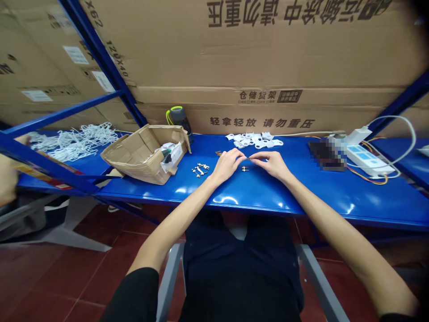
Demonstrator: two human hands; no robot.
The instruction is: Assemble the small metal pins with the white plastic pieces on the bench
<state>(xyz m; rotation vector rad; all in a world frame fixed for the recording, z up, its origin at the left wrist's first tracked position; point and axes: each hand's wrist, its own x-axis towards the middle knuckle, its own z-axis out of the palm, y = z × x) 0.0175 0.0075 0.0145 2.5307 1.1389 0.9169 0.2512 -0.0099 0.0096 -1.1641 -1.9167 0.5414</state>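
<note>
My left hand (229, 163) and my right hand (272, 164) meet over the middle of the blue table (264, 192), fingertips nearly touching. Each is closed in a pinch; whatever sits between the fingertips is too small to make out. Just below them lie a couple of small metal pin-like pieces (245, 169). Left of my left hand is a loose group of similar small brass-coloured pieces (201, 170). Some brownish bits (219, 153) show partly behind my left hand. Beyond both hands lies a pile of white plastic parts with round holes (254, 140).
At left stands an open cardboard box (134, 165) with packets inside, a dark bottle (181, 118) behind it. White wire hooks (77, 141) heap past the blue frame post. A power strip (368, 160) with cables and a blurred dark object (326, 154) lie right. Another person's hand (6, 179) shows far left.
</note>
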